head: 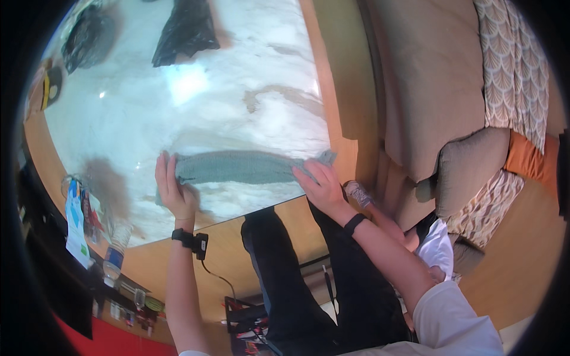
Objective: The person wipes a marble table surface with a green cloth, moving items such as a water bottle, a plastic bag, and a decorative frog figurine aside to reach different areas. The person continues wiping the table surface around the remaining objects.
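A grey-green cloth (pixel 236 167), folded or rolled into a long strip, lies along the near part of a glossy, marble-patterned tabletop (pixel 213 111). My left hand (pixel 175 192) grips its left end, with the fingers over the top and the thumb hidden. At the other end, my right hand (pixel 324 188) pinches the fabric. A small tip of cloth pokes out beyond those fingers, close to the wooden table edge.
Two black plastic bags (pixel 187 31) (pixel 89 38) sit towards the far side. A plastic bottle (pixel 115 257) and packets (pixel 78 227) are at the left rim. To the right stands a brown sofa (pixel 429 80) with cushions; another person (pixel 434 249) is beside it.
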`<state>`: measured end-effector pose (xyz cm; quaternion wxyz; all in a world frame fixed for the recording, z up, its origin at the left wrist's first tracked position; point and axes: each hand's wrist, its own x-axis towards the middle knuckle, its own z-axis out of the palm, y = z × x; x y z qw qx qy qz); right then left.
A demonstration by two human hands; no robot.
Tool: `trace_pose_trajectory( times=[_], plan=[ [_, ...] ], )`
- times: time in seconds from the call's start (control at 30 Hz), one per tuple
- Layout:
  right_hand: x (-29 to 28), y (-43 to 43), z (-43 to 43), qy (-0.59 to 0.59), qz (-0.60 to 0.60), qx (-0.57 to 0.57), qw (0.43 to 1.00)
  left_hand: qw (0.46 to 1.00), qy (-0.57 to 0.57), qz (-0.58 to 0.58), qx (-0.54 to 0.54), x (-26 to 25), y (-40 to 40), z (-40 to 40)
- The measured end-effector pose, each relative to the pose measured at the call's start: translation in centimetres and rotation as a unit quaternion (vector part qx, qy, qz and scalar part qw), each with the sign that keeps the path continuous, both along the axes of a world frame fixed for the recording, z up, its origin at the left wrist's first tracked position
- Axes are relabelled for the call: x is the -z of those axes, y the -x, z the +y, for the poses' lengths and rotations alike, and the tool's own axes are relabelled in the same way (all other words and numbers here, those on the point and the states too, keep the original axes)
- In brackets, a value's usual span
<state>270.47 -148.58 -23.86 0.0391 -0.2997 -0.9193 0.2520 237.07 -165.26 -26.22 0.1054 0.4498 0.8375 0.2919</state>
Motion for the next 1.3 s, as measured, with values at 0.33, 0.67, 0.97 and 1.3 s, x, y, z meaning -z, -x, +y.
trace_pose_trajectory(
  times=[0.33,0.67,0.97,1.3],
  plan=[
    [-2.1,-0.7,-3.6,0.091,0.022,0.12,0.988,0.973,0.075,0.017,0.219,-0.6,1.6,-7.7],
    [0.4,9.1,6.4,-0.029,0.116,0.18,0.976,0.98,0.088,0.019,0.177,-2.7,5.2,0.4],
    [0.4,0.3,-8.8,-0.012,0.039,0.228,0.973,0.974,0.083,-0.04,0.208,-1.2,1.1,-8.4],
    [0.8,4.1,5.1,0.003,0.097,0.169,0.981,0.957,0.137,0.102,0.234,-2.4,5.7,-3.9]
  ],
)
